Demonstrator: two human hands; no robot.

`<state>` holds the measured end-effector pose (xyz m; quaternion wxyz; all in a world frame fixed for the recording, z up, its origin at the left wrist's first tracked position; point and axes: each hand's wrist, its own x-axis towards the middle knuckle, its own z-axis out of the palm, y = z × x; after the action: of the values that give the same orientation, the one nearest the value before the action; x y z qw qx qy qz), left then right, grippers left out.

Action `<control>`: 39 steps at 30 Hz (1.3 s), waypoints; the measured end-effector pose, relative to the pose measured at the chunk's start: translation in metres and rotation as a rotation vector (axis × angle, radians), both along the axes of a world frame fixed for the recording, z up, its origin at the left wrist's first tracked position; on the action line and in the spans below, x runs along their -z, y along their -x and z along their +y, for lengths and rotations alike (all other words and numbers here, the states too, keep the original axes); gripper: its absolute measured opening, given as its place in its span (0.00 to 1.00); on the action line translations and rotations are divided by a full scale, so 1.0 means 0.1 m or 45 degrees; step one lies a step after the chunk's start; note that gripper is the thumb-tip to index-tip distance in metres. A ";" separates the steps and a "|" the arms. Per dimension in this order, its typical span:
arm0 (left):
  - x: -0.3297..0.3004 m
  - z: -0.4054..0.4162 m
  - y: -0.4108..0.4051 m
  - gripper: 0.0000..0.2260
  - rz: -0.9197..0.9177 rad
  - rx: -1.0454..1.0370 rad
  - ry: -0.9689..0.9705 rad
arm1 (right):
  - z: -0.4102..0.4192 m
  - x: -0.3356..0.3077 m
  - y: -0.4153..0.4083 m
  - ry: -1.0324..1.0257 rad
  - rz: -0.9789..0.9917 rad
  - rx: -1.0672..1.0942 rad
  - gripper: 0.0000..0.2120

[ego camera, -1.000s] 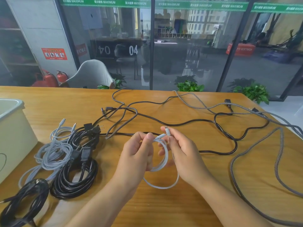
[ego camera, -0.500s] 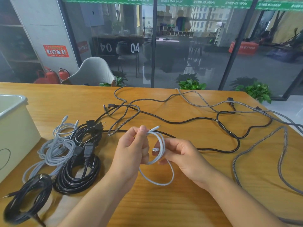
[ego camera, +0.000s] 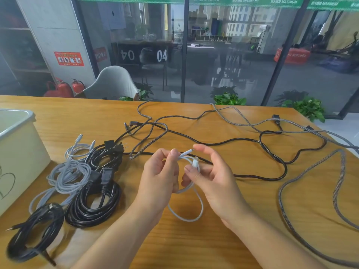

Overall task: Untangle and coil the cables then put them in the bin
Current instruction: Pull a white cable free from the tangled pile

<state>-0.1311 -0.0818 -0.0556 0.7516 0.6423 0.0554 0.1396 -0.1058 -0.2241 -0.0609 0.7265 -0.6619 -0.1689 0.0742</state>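
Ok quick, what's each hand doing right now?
Left hand: closed, pinching the white cable near one plug.
Right hand: fingers partly open, holding the white cable's coil and other plug.

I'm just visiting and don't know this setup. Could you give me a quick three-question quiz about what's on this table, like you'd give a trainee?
1. True or false: the white cable held between the left hand and right hand lies flat on the table.
2. Multiple choice: the cream bin stands at the table's A) left edge, B) right edge, C) far middle.
3. Fill in: the long black cable still spread across the table is ____ coiled.

Key
1. False: both hands hold it up, its loop hanging below them.
2. A.
3. Not yet; it is crossed by a grey braided cable, while coiled bundles sit beside the bin.
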 end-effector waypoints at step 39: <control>-0.06 0.14 0.01 0.08 0.023 0.265 0.285 | -0.23 0.11 -0.29 0.369 -0.076 -0.023 0.04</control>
<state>-0.1323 -0.0678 -0.0491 0.8283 0.5580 0.0105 0.0481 -0.0768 -0.2473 -0.0724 0.6173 -0.7602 -0.1839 0.0847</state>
